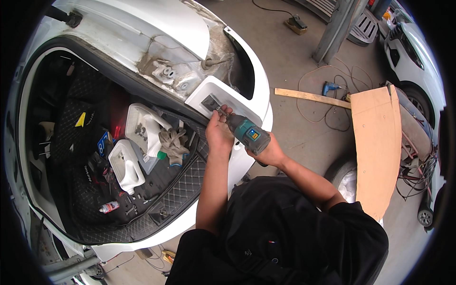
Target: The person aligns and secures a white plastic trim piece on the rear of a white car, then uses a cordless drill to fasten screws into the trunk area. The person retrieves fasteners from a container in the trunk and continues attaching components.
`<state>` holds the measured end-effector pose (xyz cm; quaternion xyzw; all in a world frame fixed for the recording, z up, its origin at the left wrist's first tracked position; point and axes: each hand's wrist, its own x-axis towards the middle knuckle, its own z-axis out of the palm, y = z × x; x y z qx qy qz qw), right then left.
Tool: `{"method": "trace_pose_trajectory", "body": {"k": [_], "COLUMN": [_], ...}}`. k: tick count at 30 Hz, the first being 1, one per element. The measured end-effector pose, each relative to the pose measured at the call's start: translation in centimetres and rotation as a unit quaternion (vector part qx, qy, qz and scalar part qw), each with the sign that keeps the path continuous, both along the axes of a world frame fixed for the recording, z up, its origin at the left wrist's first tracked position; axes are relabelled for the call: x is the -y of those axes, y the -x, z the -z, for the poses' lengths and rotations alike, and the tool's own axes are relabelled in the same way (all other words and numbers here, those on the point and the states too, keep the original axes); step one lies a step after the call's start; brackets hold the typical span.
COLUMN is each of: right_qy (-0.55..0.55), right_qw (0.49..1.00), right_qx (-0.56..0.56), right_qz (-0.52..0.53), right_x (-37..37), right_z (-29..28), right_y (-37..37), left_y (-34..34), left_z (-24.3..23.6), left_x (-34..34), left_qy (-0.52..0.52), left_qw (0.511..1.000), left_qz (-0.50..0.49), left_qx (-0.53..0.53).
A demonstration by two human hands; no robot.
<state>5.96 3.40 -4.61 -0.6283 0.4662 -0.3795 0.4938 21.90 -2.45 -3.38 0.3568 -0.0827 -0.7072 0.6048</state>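
Observation:
My right hand (269,150) grips the handle of a teal and black cordless impact driver (247,134), which points up and to the left. Around the driver's nose, the fingers of my left hand (220,129) are closed, close to its tip. Just beyond the tip lies a white tray-like plastic container (240,105) on the rear corner of a white car (259,76). A dark grey flat piece (209,101) is inside the container. What the tip touches is hidden by my left fingers.
The open trunk at left holds cut-open white jugs (127,166), one containing small metal parts, plus grey work gloves (173,145) and a spray can (109,207). At right are a cardboard sheet (377,142), a wooden strip (311,97), a blue power tool (330,88) with cords, and a post (335,33).

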Motion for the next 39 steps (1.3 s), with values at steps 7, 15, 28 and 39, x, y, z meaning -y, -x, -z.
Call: {"method": "trace_pose_trajectory", "body": {"k": [7, 15, 28, 39], "right_qy": [-0.022, 0.118, 0.144, 0.469], "right_qw": [0.999, 0.992, 0.855, 0.881], "right_qx": [0.037, 0.013, 0.016, -0.062], "right_qz": [-0.005, -0.048, -0.499, -0.003], "right_x": [0.1, -3.2, -1.6, 7.5], "right_z": [0.3, -0.4, -7.9, -7.4], "right_y": [0.1, 4.9, 6.4, 5.2], "left_y": [-0.1, 1.1, 12.9, 10.9], "left_z": [0.3, 0.5, -5.6, -2.2], "left_x": [0.1, -6.0, -19.9, -23.8], "left_qy": [0.011, 0.163, 0.11, 0.125], "left_qw": [1.0, 0.972, 0.879, 0.89], "left_qz": [0.0, 0.088, -0.152, -0.248], "left_qx": [0.012, 0.141, 0.438, 0.363]}}
